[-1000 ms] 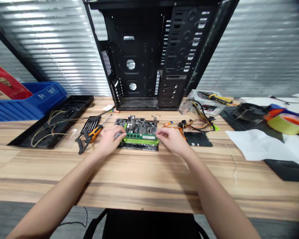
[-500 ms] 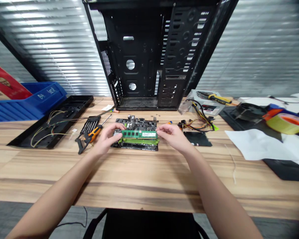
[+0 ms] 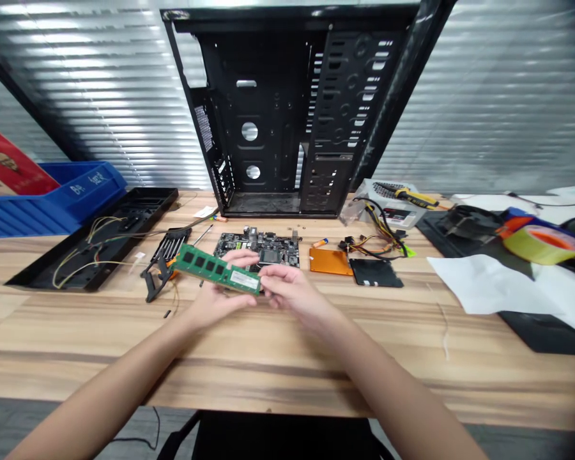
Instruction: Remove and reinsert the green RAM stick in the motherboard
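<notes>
A green memory stick (image 3: 215, 271) is lifted above the wooden table (image 3: 278, 345), tilted with its left end higher. My left hand (image 3: 220, 300) grips it from below and behind, fingers curled round its middle. My right hand (image 3: 292, 294) pinches its right end. Just behind the hands lies the small motherboard (image 3: 261, 246), flat on the table. An open black computer case (image 3: 287, 108) stands upright behind the board.
A black side panel with wires (image 3: 93, 239) and a blue bin (image 3: 52, 198) are at left. A screwdriver set (image 3: 165, 255) lies left of the board. An orange drive (image 3: 329, 262), black drive (image 3: 376, 273), cable bundle (image 3: 378, 230), white paper (image 3: 498, 281) and tape roll (image 3: 544, 243) are at right.
The memory stick came up out of the motherboard slot and moved toward me and leftward. Both hands followed it, now close together in front of the board.
</notes>
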Motion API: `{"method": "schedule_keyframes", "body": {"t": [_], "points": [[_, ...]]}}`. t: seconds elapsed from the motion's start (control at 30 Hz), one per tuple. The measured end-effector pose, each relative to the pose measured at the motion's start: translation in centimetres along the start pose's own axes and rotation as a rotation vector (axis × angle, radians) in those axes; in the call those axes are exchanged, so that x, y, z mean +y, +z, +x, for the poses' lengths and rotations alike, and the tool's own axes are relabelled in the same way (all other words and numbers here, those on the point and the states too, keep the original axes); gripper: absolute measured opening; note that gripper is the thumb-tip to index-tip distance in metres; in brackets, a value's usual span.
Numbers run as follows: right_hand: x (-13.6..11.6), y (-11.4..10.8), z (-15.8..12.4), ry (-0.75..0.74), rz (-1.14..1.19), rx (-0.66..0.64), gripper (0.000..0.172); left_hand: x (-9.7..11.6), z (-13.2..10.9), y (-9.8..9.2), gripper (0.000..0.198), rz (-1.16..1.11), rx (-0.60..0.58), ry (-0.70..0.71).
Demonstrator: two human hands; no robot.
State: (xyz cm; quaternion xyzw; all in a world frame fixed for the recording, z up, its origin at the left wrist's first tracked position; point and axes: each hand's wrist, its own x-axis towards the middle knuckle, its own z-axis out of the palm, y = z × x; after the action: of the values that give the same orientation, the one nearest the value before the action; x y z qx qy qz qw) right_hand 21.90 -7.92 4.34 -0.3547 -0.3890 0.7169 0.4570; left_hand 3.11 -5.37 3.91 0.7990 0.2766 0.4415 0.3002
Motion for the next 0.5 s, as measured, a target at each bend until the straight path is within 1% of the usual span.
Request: {"method": "schedule_keyframes", "body": {"t": [0.07,0.13,0.2,0.27,0.3,0.37,0.43,0.5], "points": [[0.7,0.7,0.0,0.015,-0.004,-0.007,0.038,0.5,0.0,0.1,0.043,-0.015,-0.016,0.007],[1.2,1.0,0.1,0.028,-0.048,0.017,0.037,0.8,0.0,0.1,0.034,-0.001,-0.017,0.003],[1.2,0.9,0.3,0.023,-0.116,0.078,0.034,0.9,0.1,0.1,0.03,0.053,0.001,-0.029],[0.9,0.4,0.5,-0.014,-0.176,0.173,0.032,0.7,0.2,-0.1,0.028,0.131,0.022,-0.097],[0.6,0.0,0.5,-0.043,-0.2,0.219,0.032,0.5,0.2,-0.3,0.028,0.203,0.035,-0.131],[-0.3,-0.9,0.6,-0.114,-0.234,0.292,0.034,0.0,0.4,-0.7,0.028,0.42,0.065,-0.169],[-1.4,-1.9,0.5,-0.2,-0.272,0.339,0.035,-0.5,0.6,-1.1,0.027,0.664,0.08,-0.165],[-2.3,-3.0,0.3,-0.272,-0.315,0.377,0.036,-0.9,0.8,-1.6,0.027,0.831,0.076,-0.142]]}}
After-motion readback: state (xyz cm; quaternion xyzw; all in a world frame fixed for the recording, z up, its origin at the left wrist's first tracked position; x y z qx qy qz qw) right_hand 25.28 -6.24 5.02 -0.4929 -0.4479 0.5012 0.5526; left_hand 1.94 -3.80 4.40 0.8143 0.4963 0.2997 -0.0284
